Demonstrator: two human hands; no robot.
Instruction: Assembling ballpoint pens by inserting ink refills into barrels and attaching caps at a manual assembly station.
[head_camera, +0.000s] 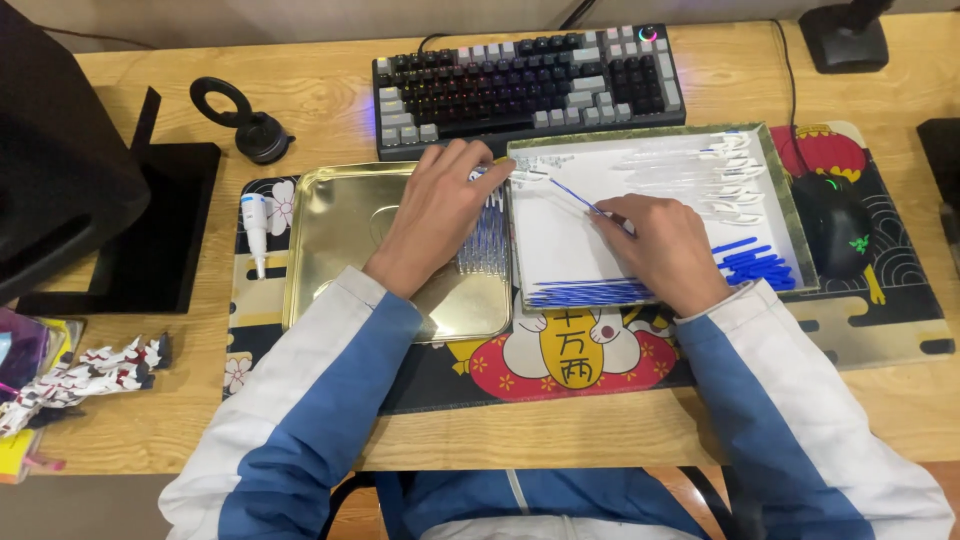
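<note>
My left hand (440, 205) rests over the gold metal tray (340, 225), its fingertips pinching a clear pen barrel (520, 173) at the edge between the two trays. My right hand (665, 245) holds a thin blue refill (572, 193) whose tip points into that barrel. Finished pens (485, 235) lie in a row in the gold tray beside my left hand. The white-lined tray (560, 240) holds blue refills (585, 292) along its near edge, clear barrels (670, 165) at the far side, white caps (735, 195) and blue end pieces (755, 265) on the right.
A keyboard (530, 85) sits behind the trays. A black mouse (835, 225) lies right of the white tray on a patterned desk mat (880, 320). A small white tube (256, 225) lies left of the gold tray, a black ring stand (250, 120) beyond it, a black stand (90, 190) far left.
</note>
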